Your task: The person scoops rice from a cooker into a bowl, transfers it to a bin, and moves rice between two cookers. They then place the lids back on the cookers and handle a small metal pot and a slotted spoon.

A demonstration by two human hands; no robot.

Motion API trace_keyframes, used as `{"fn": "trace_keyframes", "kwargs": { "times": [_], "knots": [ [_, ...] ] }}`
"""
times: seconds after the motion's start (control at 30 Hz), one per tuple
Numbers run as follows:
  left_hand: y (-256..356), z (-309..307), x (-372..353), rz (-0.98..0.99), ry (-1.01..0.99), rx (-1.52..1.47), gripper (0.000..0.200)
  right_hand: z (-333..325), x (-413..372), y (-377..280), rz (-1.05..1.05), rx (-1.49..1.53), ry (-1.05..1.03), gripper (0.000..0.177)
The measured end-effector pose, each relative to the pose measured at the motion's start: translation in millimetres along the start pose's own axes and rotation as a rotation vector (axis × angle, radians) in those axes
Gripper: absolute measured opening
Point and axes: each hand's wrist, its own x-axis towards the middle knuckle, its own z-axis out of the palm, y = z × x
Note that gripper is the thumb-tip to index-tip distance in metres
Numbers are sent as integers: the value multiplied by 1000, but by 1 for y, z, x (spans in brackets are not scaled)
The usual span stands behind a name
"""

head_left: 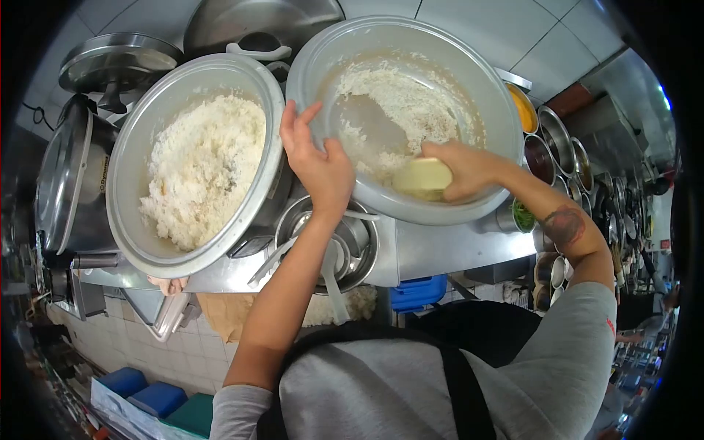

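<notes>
My right hand [458, 172] is inside the right-hand tub [499, 70], gripping a pale yellow block-shaped thing [423, 178], blurred, whose kind I cannot tell. Wet white rice grains [400, 95] cling to that tub's base and wall around cloudy liquid. At the tub's left rim, my left hand [320, 161] has its fingers spread, with the palm against the outer edge. Just left of it stands another tub [121, 183], tilted in this view and heaped with cooked white rice [205, 165].
Below the tubs, a metal bowl [372, 257] holds utensils with long handles. Lidded metal pots [70, 176] stand at left. On the right are round containers of sauces [522, 110] and chopped greens [523, 216]. A blue bin [419, 293] sits under the counter.
</notes>
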Motion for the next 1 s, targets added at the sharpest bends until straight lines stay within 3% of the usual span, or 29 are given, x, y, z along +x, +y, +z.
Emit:
{"fn": "trace_keyframes", "kwargs": {
  "times": [0.1,0.17,0.27,0.33,0.43,0.63,0.87,1.0],
  "knots": [
    [-2,0,-2,-24,-18,-27,50,-31,25,15,-45,-96,239,56],
    [-7,1,-2,70,2,35,50,-51,62,42,-34,-180,381,68],
    [6,-4,-1,-46,-51,12,49,-56,105,82,-47,-358,384,71],
    [1,-1,0,-8,-36,12,49,-46,117,84,75,-388,271,77],
    [-2,-2,-3,30,-17,4,48,-29,88,90,-70,-260,307,83],
    [5,-1,-2,-6,-6,-73,46,1,26,47,46,-232,232,92],
    [4,-2,-1,-43,-13,-75,47,8,-10,16,-93,-125,211,79],
    [2,-2,0,-64,-37,-77,47,-22,15,4,-13,-68,-44,76]
  ]
}}
